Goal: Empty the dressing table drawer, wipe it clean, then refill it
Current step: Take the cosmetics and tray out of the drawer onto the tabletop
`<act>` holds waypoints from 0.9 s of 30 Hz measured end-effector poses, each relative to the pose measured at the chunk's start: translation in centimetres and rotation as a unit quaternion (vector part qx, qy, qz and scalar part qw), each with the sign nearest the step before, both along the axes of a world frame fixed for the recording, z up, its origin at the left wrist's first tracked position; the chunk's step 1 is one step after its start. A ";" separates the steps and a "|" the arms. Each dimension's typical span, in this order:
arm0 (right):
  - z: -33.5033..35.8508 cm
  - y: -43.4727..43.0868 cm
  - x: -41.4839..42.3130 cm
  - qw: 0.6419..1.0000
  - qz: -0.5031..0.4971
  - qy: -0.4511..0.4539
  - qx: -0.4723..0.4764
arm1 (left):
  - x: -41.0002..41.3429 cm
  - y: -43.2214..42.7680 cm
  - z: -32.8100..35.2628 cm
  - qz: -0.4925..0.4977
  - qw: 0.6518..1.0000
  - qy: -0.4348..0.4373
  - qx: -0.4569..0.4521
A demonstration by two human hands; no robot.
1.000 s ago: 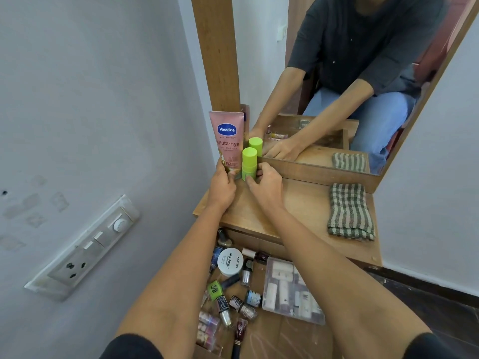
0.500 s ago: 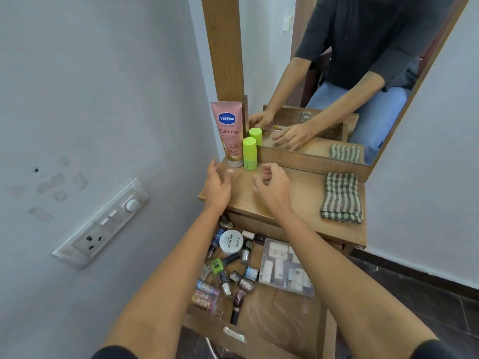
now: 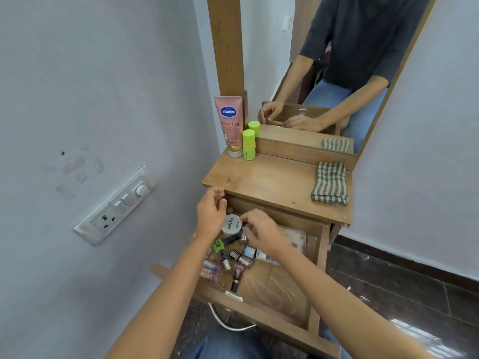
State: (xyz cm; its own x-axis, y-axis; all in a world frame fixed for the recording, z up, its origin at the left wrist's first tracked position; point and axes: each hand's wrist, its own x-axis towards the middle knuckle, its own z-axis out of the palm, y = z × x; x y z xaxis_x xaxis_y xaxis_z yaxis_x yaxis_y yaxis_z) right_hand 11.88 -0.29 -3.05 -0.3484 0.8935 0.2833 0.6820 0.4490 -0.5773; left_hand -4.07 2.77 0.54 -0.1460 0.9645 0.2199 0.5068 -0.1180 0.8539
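The wooden drawer (image 3: 261,313) stands pulled out under the dressing table top (image 3: 272,182). Its left half holds several small nail polish bottles (image 3: 225,257) and a white round jar (image 3: 230,224). My left hand (image 3: 211,215) hovers over the back left corner with its fingers loosely curled and nothing in them. My right hand (image 3: 260,230) reaches in beside the jar, fingertips pinched on a small dark bottle (image 3: 244,226). My right forearm hides most of a clear plastic box (image 3: 294,235). A pink Vaseline tube (image 3: 230,125) and a green stick (image 3: 248,145) stand at the top's back left.
A folded checked cloth (image 3: 330,182) lies on the right of the table top. The mirror (image 3: 337,73) behind reflects a person's arms and the drawer. A switch and socket panel (image 3: 114,206) sits on the left wall. Dark floor lies to the right.
Both hands let go of the green stick on the top and dropped down into the open drawer. The camera tilted down, showing more of the drawer.
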 end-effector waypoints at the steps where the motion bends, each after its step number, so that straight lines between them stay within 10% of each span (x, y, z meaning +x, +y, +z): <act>1: -1.0 -0.3 -0.1 0.999 -0.008 -0.036 -0.027 | -0.4 -0.3 -0.4 -0.003 1.000 0.027 -0.011; 9: -2.1 0.0 -1.2 0.979 -0.069 -0.168 -0.094 | -1.0 -1.0 -1.8 -0.075 0.934 0.329 -0.119; 27: -1.2 0.8 -0.6 0.957 0.015 -0.290 -0.013 | 0.7 -1.9 -1.8 -0.184 0.726 0.645 -0.151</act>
State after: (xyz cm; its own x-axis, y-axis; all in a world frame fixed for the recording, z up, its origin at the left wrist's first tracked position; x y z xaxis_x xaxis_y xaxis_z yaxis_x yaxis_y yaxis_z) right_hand 11.29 0.53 -4.28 -0.4666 0.8844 0.0116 0.8778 0.4646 -0.1167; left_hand -3.38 0.87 -1.30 0.2741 0.9184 -0.2852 0.8890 -0.3551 -0.2890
